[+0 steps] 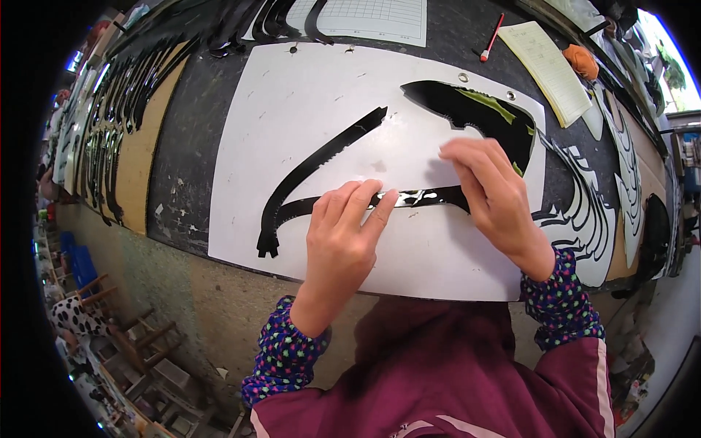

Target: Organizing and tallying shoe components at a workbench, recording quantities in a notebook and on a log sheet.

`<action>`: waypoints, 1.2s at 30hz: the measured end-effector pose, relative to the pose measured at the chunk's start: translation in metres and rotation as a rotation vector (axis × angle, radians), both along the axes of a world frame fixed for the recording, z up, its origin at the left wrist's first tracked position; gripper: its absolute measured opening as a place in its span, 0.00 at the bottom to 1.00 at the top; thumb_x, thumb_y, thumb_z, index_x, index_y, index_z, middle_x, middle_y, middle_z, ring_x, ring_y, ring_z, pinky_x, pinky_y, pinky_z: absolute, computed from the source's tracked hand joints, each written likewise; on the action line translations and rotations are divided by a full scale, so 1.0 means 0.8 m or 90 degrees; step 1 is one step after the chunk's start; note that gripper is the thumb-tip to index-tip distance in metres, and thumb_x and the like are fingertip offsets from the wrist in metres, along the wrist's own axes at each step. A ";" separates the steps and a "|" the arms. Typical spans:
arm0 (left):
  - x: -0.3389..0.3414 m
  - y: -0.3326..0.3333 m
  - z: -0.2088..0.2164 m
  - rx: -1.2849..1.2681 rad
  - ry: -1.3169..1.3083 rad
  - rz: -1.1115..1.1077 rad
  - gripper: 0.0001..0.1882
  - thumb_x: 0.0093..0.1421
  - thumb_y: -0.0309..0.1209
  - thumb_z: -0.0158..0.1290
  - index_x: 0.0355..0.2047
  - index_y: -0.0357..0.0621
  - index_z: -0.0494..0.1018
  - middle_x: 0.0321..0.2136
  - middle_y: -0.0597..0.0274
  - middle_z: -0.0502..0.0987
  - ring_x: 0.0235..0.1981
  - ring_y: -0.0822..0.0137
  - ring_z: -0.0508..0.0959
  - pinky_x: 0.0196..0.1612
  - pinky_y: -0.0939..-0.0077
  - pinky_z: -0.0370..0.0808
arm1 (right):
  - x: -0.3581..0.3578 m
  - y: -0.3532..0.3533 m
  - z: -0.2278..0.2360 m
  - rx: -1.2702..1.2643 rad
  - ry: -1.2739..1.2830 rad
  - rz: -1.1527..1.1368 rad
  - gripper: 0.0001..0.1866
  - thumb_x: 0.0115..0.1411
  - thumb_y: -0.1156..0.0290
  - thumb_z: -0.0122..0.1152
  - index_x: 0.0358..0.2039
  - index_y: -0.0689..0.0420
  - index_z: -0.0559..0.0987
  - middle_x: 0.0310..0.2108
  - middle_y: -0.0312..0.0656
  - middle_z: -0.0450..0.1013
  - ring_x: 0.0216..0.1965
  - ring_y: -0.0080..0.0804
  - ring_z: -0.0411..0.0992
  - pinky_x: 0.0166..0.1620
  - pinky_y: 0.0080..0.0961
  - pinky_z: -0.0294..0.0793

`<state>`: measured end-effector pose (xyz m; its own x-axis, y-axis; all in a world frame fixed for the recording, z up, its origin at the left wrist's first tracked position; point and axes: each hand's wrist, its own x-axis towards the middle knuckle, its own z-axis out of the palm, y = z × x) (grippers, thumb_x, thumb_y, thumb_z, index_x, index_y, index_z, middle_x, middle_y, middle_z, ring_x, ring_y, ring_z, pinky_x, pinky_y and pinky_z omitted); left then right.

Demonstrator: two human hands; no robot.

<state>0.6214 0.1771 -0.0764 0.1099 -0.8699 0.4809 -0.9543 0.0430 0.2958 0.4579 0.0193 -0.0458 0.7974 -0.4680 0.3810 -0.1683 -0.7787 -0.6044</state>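
A curved black glossy strip (431, 196) lies across a white board, with pale reflections along its middle. My left hand (342, 228) rests on the strip, fingers spread over it and covering part of its length. Above the strip's right end hovers my right hand (496, 193), its fingers bent and drawn together; whatever they hold, if anything, is hidden. Left of my left hand, a second black curved strip (321, 159) with a notched edge lies at a slant. Beyond my right hand sits a wide black sheet piece (475, 109) with green patches and a cut-out edge.
The white board (292, 95) has metal eyelets along its far edge. Rows of dark strips (109, 139) lie on cardboard at left. White cut pieces (584, 212) are stacked at right. Farther back are a red pen (493, 36), a notepad (544, 69) and an orange lump (581, 61).
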 end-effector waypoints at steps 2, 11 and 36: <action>-0.001 -0.001 -0.004 -0.007 0.001 0.009 0.21 0.47 0.19 0.51 0.42 0.44 0.80 0.44 0.58 0.75 0.45 0.59 0.75 0.46 0.65 0.71 | 0.032 -0.002 0.002 -0.155 -0.057 -0.017 0.21 0.49 0.88 0.53 0.46 0.64 0.73 0.44 0.49 0.72 0.46 0.47 0.70 0.48 0.35 0.71; 0.007 0.008 -0.011 -0.038 -0.016 0.087 0.22 0.42 0.19 0.52 0.40 0.45 0.81 0.44 0.59 0.76 0.45 0.60 0.75 0.45 0.66 0.69 | 0.114 0.016 -0.049 -0.342 0.050 -0.086 0.27 0.51 0.75 0.55 0.54 0.63 0.66 0.53 0.47 0.64 0.56 0.42 0.63 0.56 0.38 0.60; -0.027 0.040 0.078 -0.061 -0.113 0.387 0.14 0.61 0.28 0.52 0.47 0.45 0.78 0.47 0.60 0.75 0.54 0.59 0.71 0.56 0.61 0.65 | -0.088 -0.075 0.079 -0.118 0.290 -0.232 0.30 0.50 0.56 0.70 0.48 0.61 0.72 0.47 0.49 0.67 0.52 0.49 0.63 0.50 0.49 0.64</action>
